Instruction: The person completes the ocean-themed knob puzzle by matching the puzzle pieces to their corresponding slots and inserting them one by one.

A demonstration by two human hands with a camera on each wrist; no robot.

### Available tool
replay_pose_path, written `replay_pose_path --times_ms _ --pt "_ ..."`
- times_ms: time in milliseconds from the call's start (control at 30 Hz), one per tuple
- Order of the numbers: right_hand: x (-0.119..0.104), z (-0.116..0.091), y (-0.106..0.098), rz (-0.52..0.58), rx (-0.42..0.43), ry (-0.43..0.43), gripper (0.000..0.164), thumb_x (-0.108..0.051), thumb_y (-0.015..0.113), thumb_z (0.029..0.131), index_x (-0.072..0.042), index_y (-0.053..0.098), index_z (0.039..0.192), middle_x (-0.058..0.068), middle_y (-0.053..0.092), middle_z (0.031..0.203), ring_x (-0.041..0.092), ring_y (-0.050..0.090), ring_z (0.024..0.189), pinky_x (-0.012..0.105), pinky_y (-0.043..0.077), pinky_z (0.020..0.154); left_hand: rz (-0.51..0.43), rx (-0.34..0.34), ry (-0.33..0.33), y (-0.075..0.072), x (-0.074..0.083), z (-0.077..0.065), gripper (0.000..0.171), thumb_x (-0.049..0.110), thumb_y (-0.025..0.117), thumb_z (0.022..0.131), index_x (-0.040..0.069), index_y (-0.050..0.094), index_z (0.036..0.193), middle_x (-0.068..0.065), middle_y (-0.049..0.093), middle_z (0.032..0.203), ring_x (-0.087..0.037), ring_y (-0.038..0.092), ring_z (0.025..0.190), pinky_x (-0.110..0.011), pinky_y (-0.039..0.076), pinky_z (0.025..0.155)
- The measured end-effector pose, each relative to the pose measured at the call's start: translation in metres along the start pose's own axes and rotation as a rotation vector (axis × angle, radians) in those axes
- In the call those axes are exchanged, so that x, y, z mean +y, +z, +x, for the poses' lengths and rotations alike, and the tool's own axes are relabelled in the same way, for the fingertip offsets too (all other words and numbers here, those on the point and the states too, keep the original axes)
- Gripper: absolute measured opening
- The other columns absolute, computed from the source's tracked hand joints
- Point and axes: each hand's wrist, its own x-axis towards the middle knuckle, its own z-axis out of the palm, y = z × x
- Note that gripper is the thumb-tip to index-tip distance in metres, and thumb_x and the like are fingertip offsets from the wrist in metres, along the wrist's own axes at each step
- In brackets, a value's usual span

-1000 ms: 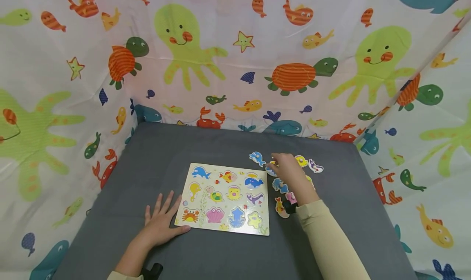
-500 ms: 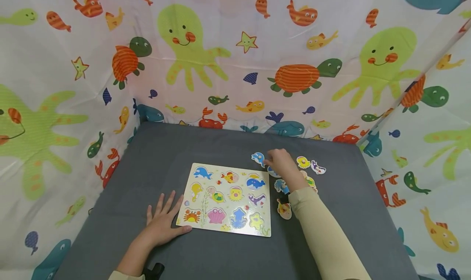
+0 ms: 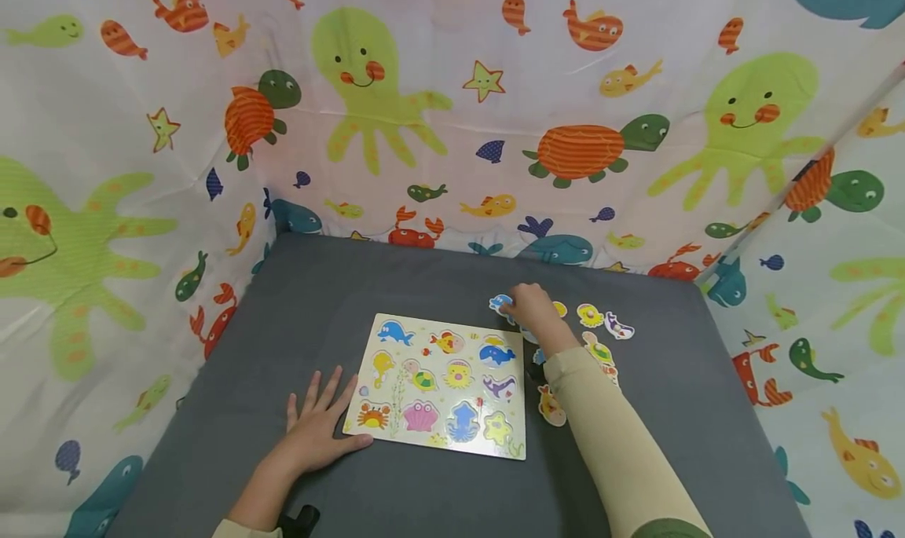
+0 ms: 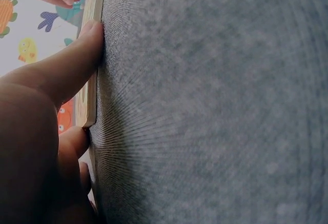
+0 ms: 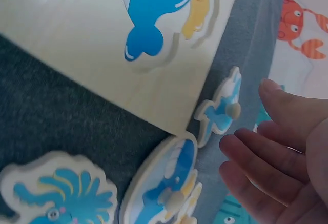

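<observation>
A flat wooden peg-puzzle board (image 3: 423, 324) with printed sea animals lies on the grey tabletop. My left hand (image 3: 320, 428) rests spread at its lower left corner; in the left wrist view the thumb touches the board's edge (image 4: 93, 98). Beyond the board's upper right corner, my right hand (image 3: 533, 312) is over the loose pieces. It is nearest to the blue dolphin piece (image 5: 221, 108), whose round knob faces the fingers. Thumb and fingers are parted, with a visible gap to that piece. A blue narwhal-like piece (image 5: 164, 183) and a blue squid-like piece (image 5: 64, 198) lie close by.
Several other knobbed pieces lie right of the board, among them a yellow one (image 3: 590, 316), a purple-and-white one (image 3: 619, 326), a turtle (image 3: 598, 348) and an orange fish (image 3: 551, 406). My right forearm partly covers some. Printed fabric (image 3: 424, 145) surrounds the table's back and sides.
My right hand has shifted slightly left toward the dolphin piece, its forearm now covering more of the loose pieces. My left hand stays at the board's corner. The head view has drifted slightly.
</observation>
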Motion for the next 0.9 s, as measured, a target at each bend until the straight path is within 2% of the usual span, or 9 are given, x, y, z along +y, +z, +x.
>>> replay_pose_path --times_ms 233,400,600,767,900 --pt "0.0 0.01 0.008 0.026 -0.028 0.058 0.028 -0.025 0.069 0.098 -0.003 0.075 0.114 0.015 0.073 0.108 0.032 0.069 0.097 0.046 0.057 0.087 0.028 -0.013 -0.014 0.001 0.0 0.0 0.113 0.079 0.067 0.076 0.022 0.024 0.162 -0.012 0.007 0.171 -0.045 -0.006 0.155 -0.078 -0.006 0.112" --pt "-0.002 0.015 0.012 -0.01 -0.019 0.079 0.021 -0.024 0.071 0.096 -0.006 0.077 0.105 0.011 0.073 0.097 0.027 0.066 0.086 0.041 0.057 0.08 0.026 -0.015 -0.015 0.001 -0.002 0.001 0.114 0.08 0.067 0.075 0.022 0.023 0.163 -0.012 0.007 0.171 -0.045 -0.007 0.155 -0.078 -0.007 0.111" --pt "-0.005 0.018 0.017 -0.037 0.01 0.094 0.017 -0.02 0.072 0.095 -0.004 0.078 0.097 0.009 0.072 0.087 0.024 0.064 0.076 0.039 0.056 0.075 0.031 -0.018 -0.024 0.003 -0.004 0.001 0.114 0.08 0.066 0.075 0.023 0.022 0.163 -0.011 0.006 0.171 -0.044 -0.008 0.155 -0.078 -0.007 0.112" --pt "-0.008 0.019 0.02 -0.086 0.023 0.124 0.019 -0.019 0.073 0.094 -0.003 0.077 0.104 0.013 0.074 0.097 0.028 0.068 0.084 0.043 0.058 0.081 0.035 -0.026 -0.024 0.005 -0.007 0.002 0.114 0.082 0.064 0.075 0.024 0.021 0.163 -0.01 0.005 0.171 -0.044 -0.008 0.155 -0.078 -0.007 0.112" --pt "-0.012 0.021 0.018 -0.137 0.056 0.1 0.021 -0.018 0.07 0.096 -0.002 0.077 0.109 0.015 0.075 0.103 0.033 0.071 0.092 0.046 0.059 0.086 0.017 -0.01 -0.013 0.004 -0.006 0.001 0.114 0.08 0.067 0.074 0.023 0.023 0.162 -0.012 0.008 0.171 -0.045 -0.007 0.155 -0.078 -0.007 0.111"
